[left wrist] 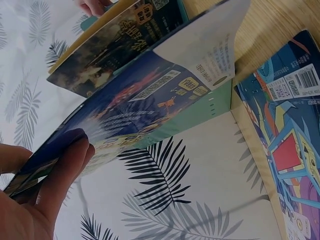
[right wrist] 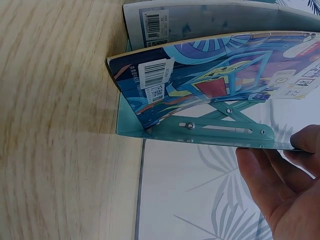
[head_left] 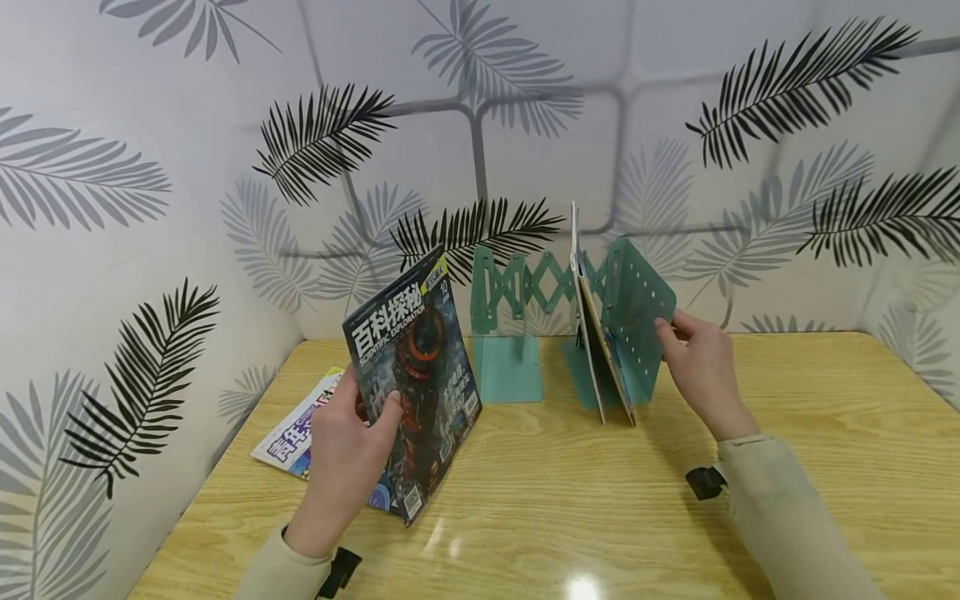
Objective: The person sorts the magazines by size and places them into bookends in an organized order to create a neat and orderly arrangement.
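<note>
Dark-covered magazine (head_left: 435,375): found at centre-left of the head frame, raised at a tilt above the surface (head_left: 525,500) and well apart from the items already stood up. A teal expandable stand (head_left: 513,371) is noted at the centre, with its lattice (head_left: 553,287) drawn out in front of the patterned wall (head_left: 510,167).

Progress: judged to be partly complete. At least two standing magazines (right wrist: 220,75) are seated at the right of the stand, next to its right end plate (head_left: 636,325); the exact count cannot be told, as they overlap. They are set on edge, with a narrow gap fanned between the two that face the head view. The left base of the stand is seen with nothing on it. Outstanding items are judged to be two: the dark-covered magazine, not yet placed, and a flat magazine (head_left: 296,429), lying on the surface at lower left of the frame and partly covered from view by the left hand and the held copy.

Grip: the left grip (head_left: 347,454) is closed down to the thickness of the dark-covered magazine, which is grasped near its left edge, the thumb being laid across the front cover. The right grip (head_left: 701,367) is closed on the outer edge of the right end plate, which is pinched between thumb and fingers, as confirmed in the right wrist view; no magazine is touched by it.
</note>
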Motion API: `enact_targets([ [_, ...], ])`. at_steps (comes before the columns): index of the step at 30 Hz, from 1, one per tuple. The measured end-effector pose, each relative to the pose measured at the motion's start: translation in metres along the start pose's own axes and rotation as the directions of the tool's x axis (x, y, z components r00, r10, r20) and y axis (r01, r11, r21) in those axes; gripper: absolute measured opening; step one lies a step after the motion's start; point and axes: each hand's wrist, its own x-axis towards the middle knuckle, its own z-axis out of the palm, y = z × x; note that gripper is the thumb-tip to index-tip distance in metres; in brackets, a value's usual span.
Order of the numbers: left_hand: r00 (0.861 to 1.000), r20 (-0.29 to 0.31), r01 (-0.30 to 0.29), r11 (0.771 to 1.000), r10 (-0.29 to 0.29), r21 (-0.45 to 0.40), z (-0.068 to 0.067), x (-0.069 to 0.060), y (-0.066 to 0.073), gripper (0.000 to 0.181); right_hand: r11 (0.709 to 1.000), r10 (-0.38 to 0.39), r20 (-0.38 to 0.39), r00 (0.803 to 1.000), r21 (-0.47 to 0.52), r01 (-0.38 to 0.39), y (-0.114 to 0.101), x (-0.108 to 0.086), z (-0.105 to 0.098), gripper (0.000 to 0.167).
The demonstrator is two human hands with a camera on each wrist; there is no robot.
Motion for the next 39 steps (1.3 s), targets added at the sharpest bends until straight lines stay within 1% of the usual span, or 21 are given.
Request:
enact_targets([
  [11,1.000,0.014,0.010,0.999,-0.009,-0.044,0.001,-0.003,0.005,0.040,1.000,0.003,0.000,1.000,0.002,-0.003,0.000,0.000,0.001,0.038],
  [18,1.000,0.023,-0.003,0.999,0.005,-0.054,0.000,-0.002,0.006,0.041,1.000,0.003,0.002,1.000,0.014,-0.003,0.000,0.000,0.000,0.039],
  [24,0.999,0.039,0.036,0.998,-0.034,-0.054,-0.008,0.001,0.013,0.044,0.999,-0.001,0.003,1.000,0.035,0.001,0.000,0.000,0.000,0.039],
  [28,0.996,0.059,0.064,0.996,-0.061,-0.054,-0.012,0.001,0.017,0.041,0.999,-0.009,-0.001,1.000,0.034,0.009,0.001,0.000,0.000,0.038],
  [39,0.989,0.109,0.113,0.990,-0.104,-0.084,-0.003,0.000,0.015,0.045,0.999,-0.013,-0.009,1.000,0.041,0.013,0.002,0.000,0.001,0.038],
])
